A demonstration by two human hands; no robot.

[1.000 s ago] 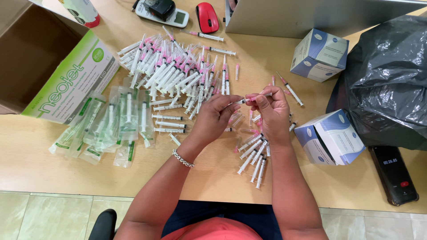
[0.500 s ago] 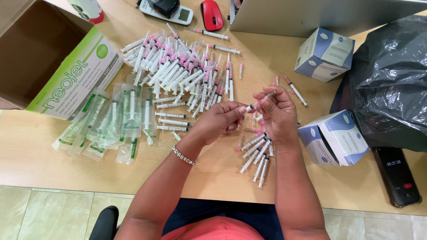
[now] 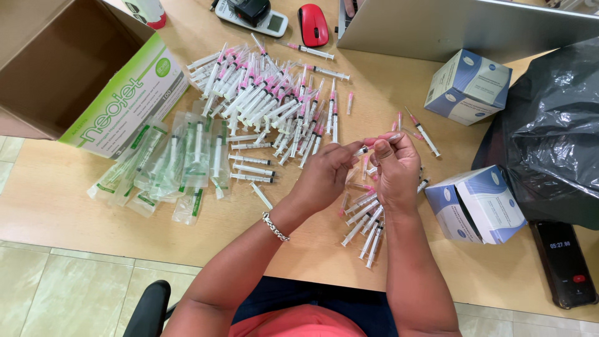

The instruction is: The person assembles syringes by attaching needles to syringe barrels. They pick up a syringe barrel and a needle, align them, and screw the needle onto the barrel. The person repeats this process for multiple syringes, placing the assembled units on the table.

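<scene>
My left hand (image 3: 324, 178) and my right hand (image 3: 394, 167) meet above the wooden table (image 3: 75, 221), both pinching one small syringe (image 3: 363, 150) with a pink needle cap between the fingertips. Under my right wrist lies a small group of capped syringes (image 3: 365, 224). A big heap of syringes with pink caps (image 3: 268, 103) spreads out beyond my left hand. Sealed syringe packets (image 3: 168, 162) lie to the left, with a few uncapped syringes (image 3: 249, 168) beside them.
An open cardboard box (image 3: 43, 62) and a green-and-white carton (image 3: 128, 100) sit at the far left. Two blue-and-white boxes (image 3: 468, 84) (image 3: 477, 203), a black plastic bag (image 3: 552, 131), a timer (image 3: 564, 262), a laptop (image 3: 462, 28) and a red mouse (image 3: 312, 24) stand right and far.
Both hands have stayed together on the syringe, shifting slightly; the fingertips have worked along it. The view has drifted a little.
</scene>
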